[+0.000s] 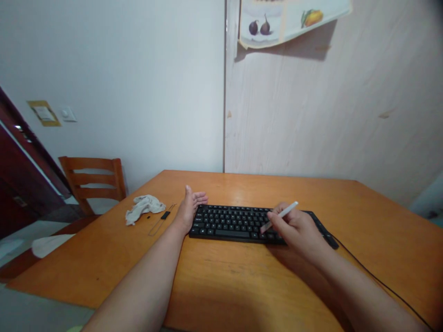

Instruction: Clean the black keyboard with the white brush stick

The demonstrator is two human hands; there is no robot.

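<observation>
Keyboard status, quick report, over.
Right hand holding white stick over black keyboard. Left hand open, beside keyboard. Crumpled cloth farther left, out of the way.

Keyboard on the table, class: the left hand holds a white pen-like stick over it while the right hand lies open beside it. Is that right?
No, the hands are swapped. The head view shows the right hand holding the white pen-like stick over the keyboard, and the left hand lying open beside it.
</observation>
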